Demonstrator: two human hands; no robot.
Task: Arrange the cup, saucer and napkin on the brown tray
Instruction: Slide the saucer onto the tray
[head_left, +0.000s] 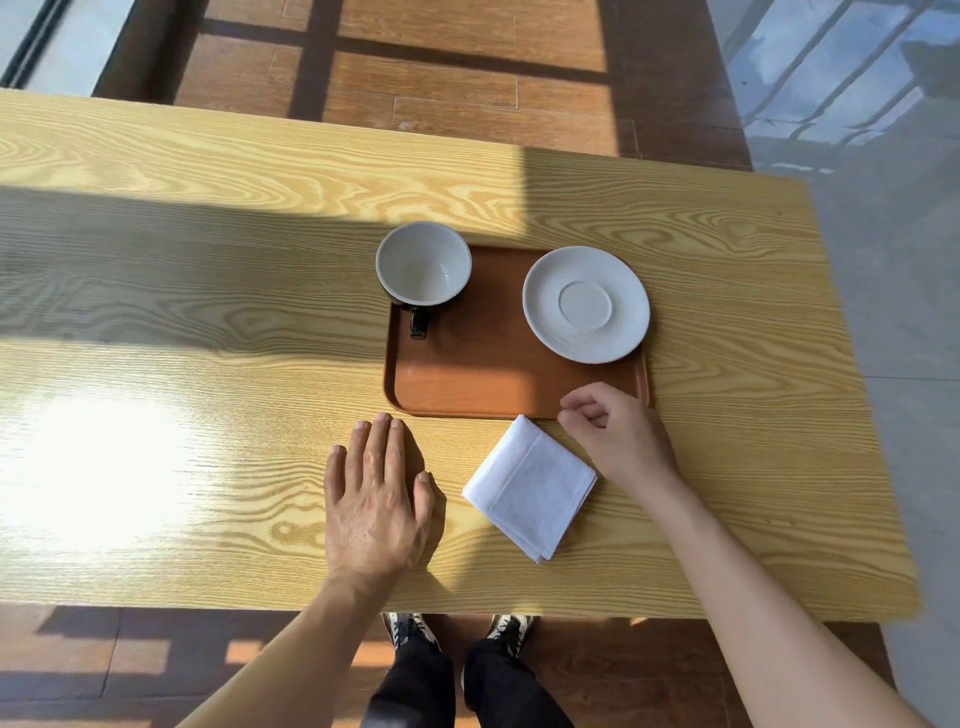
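A brown tray (483, 374) lies on the wooden table. An empty cup (423, 264), white inside with a dark handle, stands upright at the tray's far left corner. A white saucer (586, 304) rests on the tray's right side, its rim reaching the tray's right edge. A folded white napkin (530, 486) lies on the table just in front of the tray. My left hand (376, 499) rests flat on the table left of the napkin, fingers spread. My right hand (618, 431) hovers at the tray's near right corner, fingers loosely curled, holding nothing, right beside the napkin's far corner.
The light wooden table (208, 364) stretches far to the left, part sunlit, part shaded. Its near edge runs just above my legs and shoes (457, 631). The right edge borders a grey tiled floor (893, 260).
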